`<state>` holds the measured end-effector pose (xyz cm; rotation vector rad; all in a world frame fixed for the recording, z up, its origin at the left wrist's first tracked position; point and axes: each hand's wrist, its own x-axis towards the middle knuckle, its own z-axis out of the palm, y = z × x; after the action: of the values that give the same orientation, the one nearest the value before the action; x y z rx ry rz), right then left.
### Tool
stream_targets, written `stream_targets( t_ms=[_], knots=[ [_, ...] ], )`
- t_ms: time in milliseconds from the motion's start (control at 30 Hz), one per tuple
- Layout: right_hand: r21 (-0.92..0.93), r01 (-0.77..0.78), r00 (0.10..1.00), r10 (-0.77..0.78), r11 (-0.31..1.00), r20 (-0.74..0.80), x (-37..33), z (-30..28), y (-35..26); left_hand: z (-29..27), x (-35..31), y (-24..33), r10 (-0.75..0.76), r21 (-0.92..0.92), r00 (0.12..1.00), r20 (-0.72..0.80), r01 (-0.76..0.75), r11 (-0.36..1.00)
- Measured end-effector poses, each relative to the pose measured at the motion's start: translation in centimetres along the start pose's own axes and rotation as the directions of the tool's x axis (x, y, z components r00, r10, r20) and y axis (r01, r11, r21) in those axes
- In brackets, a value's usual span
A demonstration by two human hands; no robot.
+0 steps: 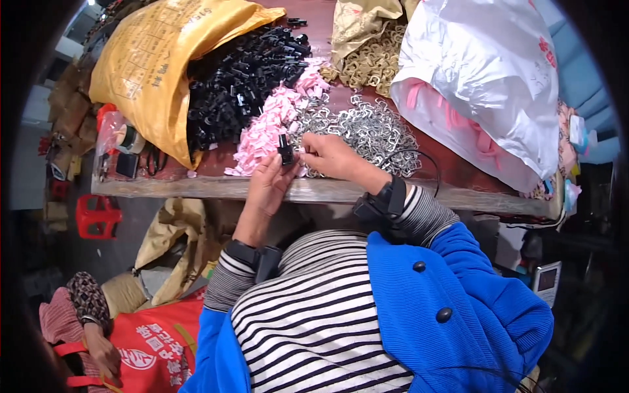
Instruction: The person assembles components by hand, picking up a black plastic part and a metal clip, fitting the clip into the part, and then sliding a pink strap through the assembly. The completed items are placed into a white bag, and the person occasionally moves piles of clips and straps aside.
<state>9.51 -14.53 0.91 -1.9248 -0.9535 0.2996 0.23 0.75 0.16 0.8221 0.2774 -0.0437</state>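
Pinched upright in fingertips of left hand point(268, 178), over near side of bench point(151, 187): small black part point(285, 150), probably for steady support facing right hand point(335, 157)
Fingers of right hand curled close beside part; whether bare or pinching something, cannot tell
Pink pieces point(265, 128) and silvery metal rings point(386, 131) heaped nearby, presumably for short reach
Appearance of part: dark, blocky, taller than wide, faintly glossy

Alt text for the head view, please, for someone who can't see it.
A person's left hand holds a small black part, the right hand close beside it. On the table, black parts spill from a yellow sack beside piles of pink pieces and silvery loops; a white bag lies at right.
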Motion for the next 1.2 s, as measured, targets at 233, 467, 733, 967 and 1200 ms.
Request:
stream_targets(
  t_ms=[233,467,733,967,1200],
  knots=[
    [0.266,-0.172,0.984,0.153,0.949,0.089,-0.5,-1.2,-0.1,0.8,0.0,0.3,-0.064,-0.073,0.997,0.035,0.067,0.995],
    [0.523,-0.321,0.947,0.262,0.79,0.186,-0.9,-2.6,-1.5,1.5,1.7,-0.4,-0.166,-0.121,0.982,0.091,0.177,0.977],
    [0.412,-0.336,0.941,0.281,0.847,0.19,-0.2,-2.5,-0.8,0.8,2.7,-0.4,-0.196,-0.162,0.977,0.087,0.208,0.965],
    [0.104,-0.321,0.921,0.284,0.941,0.268,-0.1,-5.7,-0.4,0.4,2.7,-0.6,-0.163,-0.221,0.977,0.14,0.191,0.956],
    [-0.434,0.035,0.982,0.049,0.9,0.18,1.9,-6.3,0.8,-0.1,2.4,-0.6,-0.075,-0.29,0.977,0.201,0.132,0.948]
  ],
)
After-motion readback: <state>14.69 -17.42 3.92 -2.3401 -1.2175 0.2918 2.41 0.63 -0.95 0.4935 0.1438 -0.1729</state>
